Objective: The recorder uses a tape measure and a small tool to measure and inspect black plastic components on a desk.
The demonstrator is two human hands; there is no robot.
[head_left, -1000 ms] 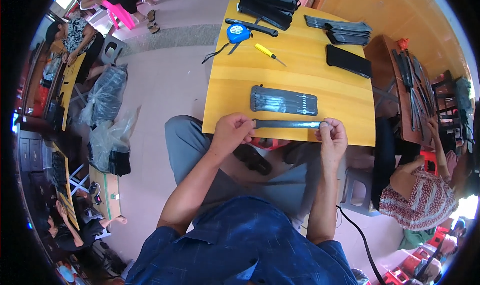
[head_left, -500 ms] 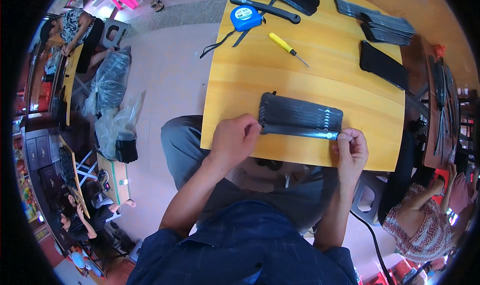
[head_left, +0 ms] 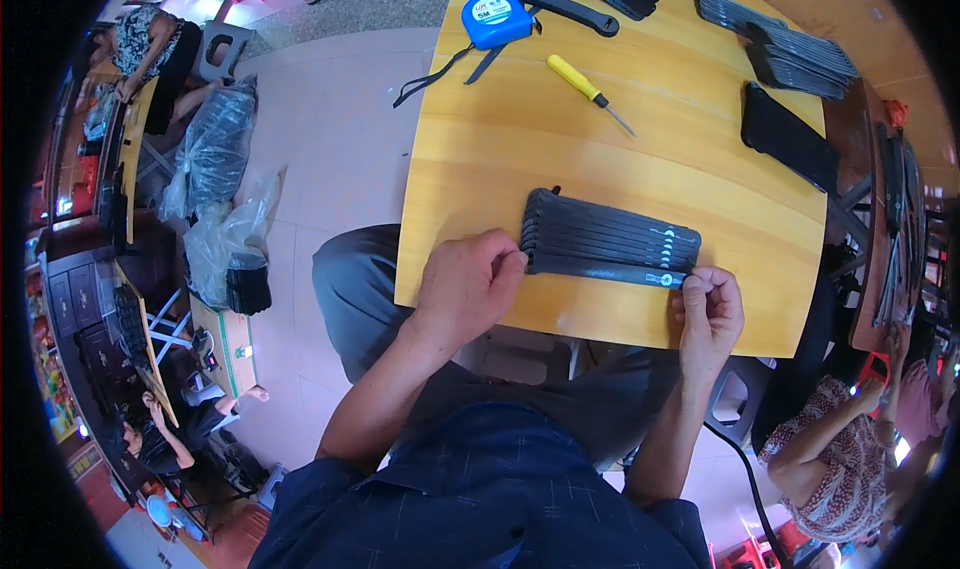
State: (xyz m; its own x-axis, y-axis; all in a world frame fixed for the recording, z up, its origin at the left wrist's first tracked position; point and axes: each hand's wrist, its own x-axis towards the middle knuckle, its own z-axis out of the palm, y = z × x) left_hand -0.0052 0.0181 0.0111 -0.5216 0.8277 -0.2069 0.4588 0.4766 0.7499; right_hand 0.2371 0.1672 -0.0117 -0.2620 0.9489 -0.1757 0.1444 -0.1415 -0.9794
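Near our edge of the table (head_left: 460, 169), our left hand (head_left: 462, 287) and right hand (head_left: 712, 314) pinch the black strip (head_left: 605, 271) at both ends, and unequal pushing might make the strip row (head_left: 608, 229) behind slide askew.

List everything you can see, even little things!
Front strap: one, black, between both hands
Strap row: several, black, just beyond it
Tape measure: one, blue, table's far left
Screwdriver: one, yellow-handled, right of tape measure
Loose strap: one, black, beside tape measure
Piles: two or more, dark, table's far side
Flat piece: one, black, table's right edge
Table: one, yellow, under straps
Wrapped bundles: two or more, dark, left
Other people: several, mixed clothing, both sides
Left hand: one, bare, strap's left end
Right hand: one, bare, strap's right end
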